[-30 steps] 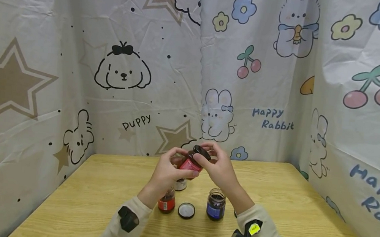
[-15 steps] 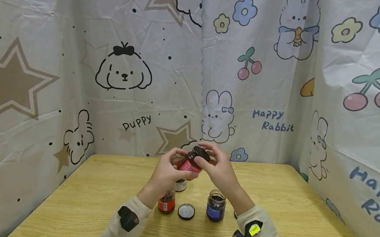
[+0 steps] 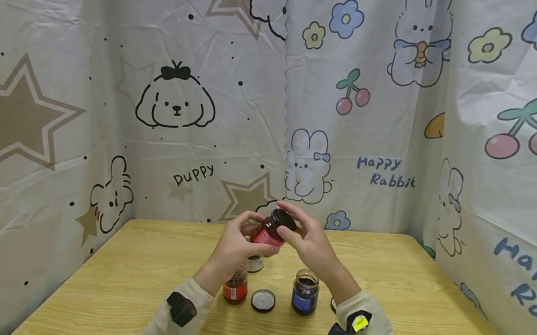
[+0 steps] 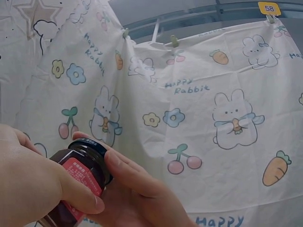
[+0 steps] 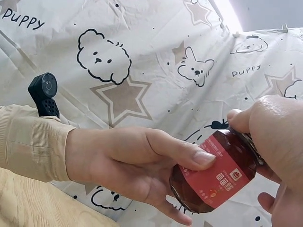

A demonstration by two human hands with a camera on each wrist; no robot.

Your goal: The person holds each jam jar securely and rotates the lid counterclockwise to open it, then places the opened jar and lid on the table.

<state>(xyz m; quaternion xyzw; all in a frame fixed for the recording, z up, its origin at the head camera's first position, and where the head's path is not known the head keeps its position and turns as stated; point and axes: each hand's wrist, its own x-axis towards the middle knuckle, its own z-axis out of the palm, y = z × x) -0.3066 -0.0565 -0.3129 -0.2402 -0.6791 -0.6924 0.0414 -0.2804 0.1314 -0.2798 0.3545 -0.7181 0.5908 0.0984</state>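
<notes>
My left hand [image 3: 237, 240] grips a dark red jam jar [image 3: 269, 236] with a pink-red label, tilted with its top to the upper right, above the table. The thumb lies across the label in the left wrist view. My right hand [image 3: 312, 244] holds the jar's black lid [image 3: 284, 219] between thumb and fingers. The lid sits on the jar's mouth. In the right wrist view the label [image 5: 219, 172] faces the camera, and the right hand [image 5: 279, 142] partly hides the lid.
Below the hands stand an uncapped jar with a red label [image 3: 235, 291] and an uncapped jar with a blue label [image 3: 304, 299]. A loose lid [image 3: 263, 301] lies between them. Behind is a partly hidden pale round item [image 3: 255, 264]. Printed curtains surround the wooden table [image 3: 167, 265].
The right hand's fingers have shifted around the lid and look straighter, showing more of the lid's top. The left hand and the jar stay nearly still.
</notes>
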